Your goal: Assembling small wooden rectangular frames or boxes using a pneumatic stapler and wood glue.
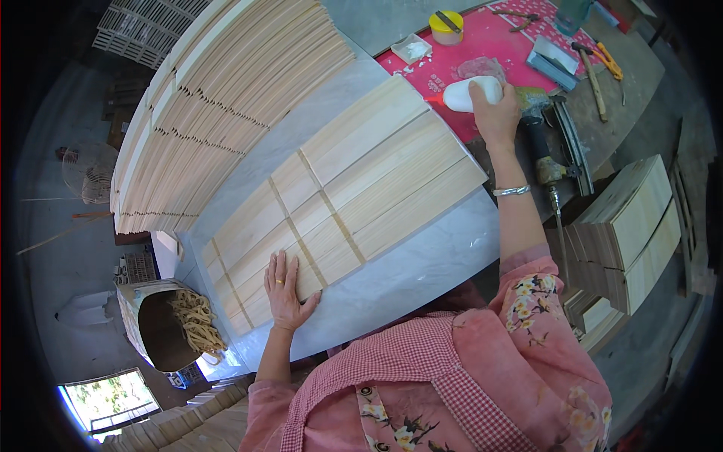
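My right hand [497, 114] is wrapped round a white squeeze bottle [461, 96] with a red tip, held low over the red mat by the boards' upper right corner. The tip points left. My left hand [285, 292] lies flat, fingers spread, on the pale wooden boards [392, 173] near their lower left end. These boards lie side by side on the grey marbled table top [422, 248]. Narrow tan strips [331, 207] run across them.
Tall rows of stacked wooden slats [226, 98] stand behind the boards. At right are a nail gun [541, 143], a hammer [593, 83], orange-handled pliers [608, 60] and a yellow-lidded tub [446, 29]. A bin [154, 324] with tan strips stands at left; more boards [625, 226] at right.
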A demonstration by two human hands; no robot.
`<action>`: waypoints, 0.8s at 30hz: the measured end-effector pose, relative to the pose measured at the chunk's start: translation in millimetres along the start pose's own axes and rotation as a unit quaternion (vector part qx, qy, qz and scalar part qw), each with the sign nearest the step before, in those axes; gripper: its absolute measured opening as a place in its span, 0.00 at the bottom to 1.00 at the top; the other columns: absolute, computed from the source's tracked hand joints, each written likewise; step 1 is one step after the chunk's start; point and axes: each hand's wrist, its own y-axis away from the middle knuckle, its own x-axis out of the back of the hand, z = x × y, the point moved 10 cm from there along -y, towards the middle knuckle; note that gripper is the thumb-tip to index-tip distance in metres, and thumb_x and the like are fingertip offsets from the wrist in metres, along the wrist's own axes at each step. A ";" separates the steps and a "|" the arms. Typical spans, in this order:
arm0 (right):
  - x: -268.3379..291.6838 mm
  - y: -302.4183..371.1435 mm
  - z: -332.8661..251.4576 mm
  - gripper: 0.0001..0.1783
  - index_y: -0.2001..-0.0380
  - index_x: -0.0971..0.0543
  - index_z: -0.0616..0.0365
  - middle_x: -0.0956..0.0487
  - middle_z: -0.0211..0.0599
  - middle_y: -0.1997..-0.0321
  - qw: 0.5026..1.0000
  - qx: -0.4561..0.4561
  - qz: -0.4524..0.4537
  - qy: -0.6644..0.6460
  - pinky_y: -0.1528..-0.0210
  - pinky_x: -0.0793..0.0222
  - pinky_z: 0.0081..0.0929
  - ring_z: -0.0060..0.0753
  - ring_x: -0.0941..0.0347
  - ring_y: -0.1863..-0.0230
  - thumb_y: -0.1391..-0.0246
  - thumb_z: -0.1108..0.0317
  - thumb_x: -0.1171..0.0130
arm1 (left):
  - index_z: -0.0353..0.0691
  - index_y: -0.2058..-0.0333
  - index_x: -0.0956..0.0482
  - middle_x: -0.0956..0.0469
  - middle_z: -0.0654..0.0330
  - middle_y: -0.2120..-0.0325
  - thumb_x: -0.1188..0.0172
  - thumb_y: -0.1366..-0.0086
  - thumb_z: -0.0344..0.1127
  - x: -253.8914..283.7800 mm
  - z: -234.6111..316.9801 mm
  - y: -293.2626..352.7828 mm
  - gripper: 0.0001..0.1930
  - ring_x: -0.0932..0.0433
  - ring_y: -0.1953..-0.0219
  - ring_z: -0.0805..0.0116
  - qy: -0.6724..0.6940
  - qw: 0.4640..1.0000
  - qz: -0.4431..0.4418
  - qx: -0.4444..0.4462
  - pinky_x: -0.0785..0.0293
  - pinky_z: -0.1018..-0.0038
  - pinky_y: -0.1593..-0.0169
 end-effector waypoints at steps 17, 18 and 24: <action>-57.4 -31.5 -10.9 0.32 0.52 0.24 0.68 0.19 0.56 0.55 0.999 -0.036 -0.006 -0.017 0.46 0.26 0.45 0.57 0.22 0.53 0.47 0.48 0.35 | 0.45 0.29 0.38 0.48 0.48 0.25 0.40 0.41 0.64 2.9 1.7 -1.4 0.46 0.52 0.23 0.44 0.004 1.000 -0.001 0.002 0.58 0.49 0.26; -61.4 -33.0 -14.3 0.32 0.52 0.24 0.68 0.19 0.56 0.55 0.999 -0.033 -0.007 -0.020 0.46 0.27 0.45 0.57 0.22 0.53 0.47 0.48 0.35 | 0.45 0.29 0.38 0.48 0.48 0.25 0.39 0.41 0.63 3.3 1.9 -1.3 0.46 0.52 0.23 0.44 0.004 1.000 0.000 0.002 0.58 0.49 0.26; -73.9 -40.4 -26.5 0.33 0.52 0.24 0.69 0.19 0.57 0.55 0.998 -0.046 -0.028 -0.032 0.46 0.27 0.45 0.57 0.23 0.53 0.47 0.48 0.36 | 0.45 0.29 0.37 0.48 0.48 0.25 0.39 0.42 0.63 3.4 2.7 -2.7 0.46 0.52 0.23 0.44 0.004 1.000 0.001 -0.002 0.58 0.49 0.25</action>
